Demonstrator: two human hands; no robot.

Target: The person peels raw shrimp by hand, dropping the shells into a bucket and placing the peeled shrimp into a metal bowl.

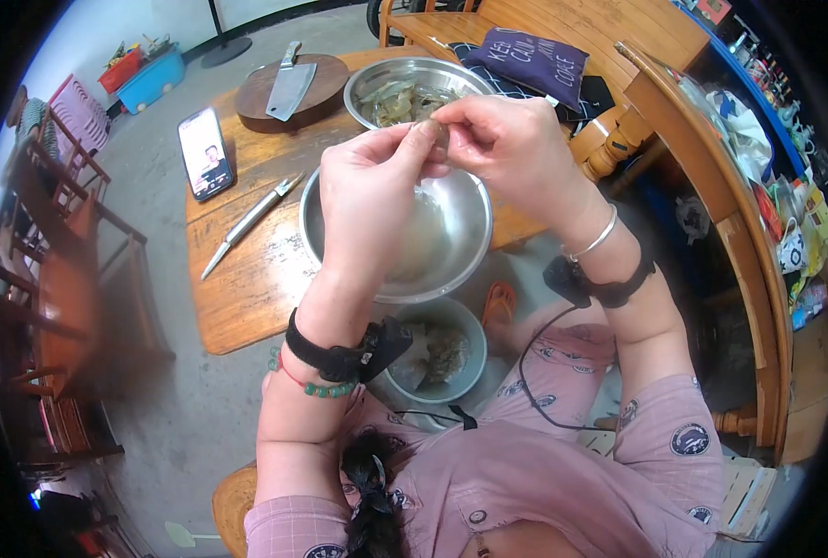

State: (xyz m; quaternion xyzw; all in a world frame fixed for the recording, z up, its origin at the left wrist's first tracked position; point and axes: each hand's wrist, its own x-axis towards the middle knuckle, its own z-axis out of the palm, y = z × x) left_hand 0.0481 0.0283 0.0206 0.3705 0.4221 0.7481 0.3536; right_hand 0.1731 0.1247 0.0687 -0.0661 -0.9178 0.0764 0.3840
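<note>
My left hand point(377, 177) and my right hand point(507, 139) meet above a steel bowl point(474, 246), fingertips pinched together. Between them is a small greyish-brown shrimp point(443, 139), mostly covered by the fingers. Behind the hands, a second steel bowl point(356, 93) holds a pile of raw shrimp point(397, 100), greenish and translucent. The nearer bowl has a shiny inside, partly hidden by my left hand and forearm. Under its front edge, on the floor, stands a pale bucket point(474, 358) with shell-like scraps point(444, 355) in it.
On the wooden table point(247, 312) lie a lit phone point(206, 153), a closed-looking metal tool with a pointed end point(251, 226), and a cleaver point(292, 90) on a round chopping board point(247, 102). A purple cushion point(533, 65) rests on the bench behind. Wooden chairs point(79, 242) stand left.
</note>
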